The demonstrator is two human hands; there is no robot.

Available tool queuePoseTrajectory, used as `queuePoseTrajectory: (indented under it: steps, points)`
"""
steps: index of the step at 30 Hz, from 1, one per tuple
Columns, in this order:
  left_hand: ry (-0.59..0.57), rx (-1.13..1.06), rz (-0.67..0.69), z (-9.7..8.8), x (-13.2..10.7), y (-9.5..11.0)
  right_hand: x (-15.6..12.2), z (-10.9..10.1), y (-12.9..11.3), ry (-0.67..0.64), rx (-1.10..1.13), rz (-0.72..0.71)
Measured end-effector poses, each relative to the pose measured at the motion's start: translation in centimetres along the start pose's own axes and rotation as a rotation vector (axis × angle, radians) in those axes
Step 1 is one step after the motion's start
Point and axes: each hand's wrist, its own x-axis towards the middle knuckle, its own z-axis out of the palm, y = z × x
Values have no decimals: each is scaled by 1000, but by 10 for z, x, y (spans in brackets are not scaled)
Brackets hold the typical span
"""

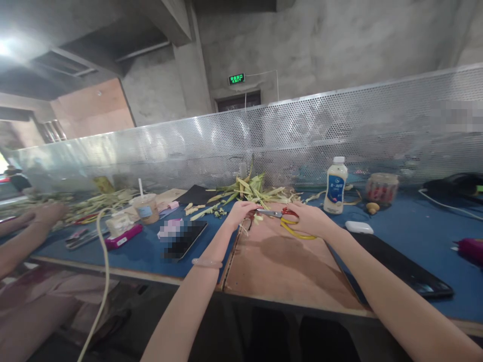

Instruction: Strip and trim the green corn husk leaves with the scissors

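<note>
My right hand point(310, 219) is closed around a pair of scissors point(270, 213) with red and yellow handles. The blades point left and reach to the fingertips of my left hand point(240, 213). Those fingers are pinched together; thin pale and dark reddish strands hang just below them, but what they grip is too small to make out. Both hands are over the near-square wooden board point(290, 271). Just beyond them lies a heap of cut green and straw-coloured plant leaves point(252, 190).
A drink bottle point(335, 188), a jar point(382, 188), a white earphone case point(359, 228) and a black flat device point(400, 261) stand or lie to the right. Leftward are a phone point(188, 239), a drink cup point(146, 208), a cable point(103, 251) and another person's hands point(49, 216).
</note>
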Motion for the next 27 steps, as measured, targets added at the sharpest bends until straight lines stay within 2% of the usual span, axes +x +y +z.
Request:
queuePoseTrajectory:
  steps: [8, 14, 27]
  points:
    - [2, 47, -8, 1, 0, 0, -1, 3, -2, 34, -87, -50]
    - [0, 74, -11, 2, 0, -1, 0, 5, -2, -4, -68, -113]
    - [-15, 111, -9, 1, 0, -1, -1, 0, -7, -34, -147, -106]
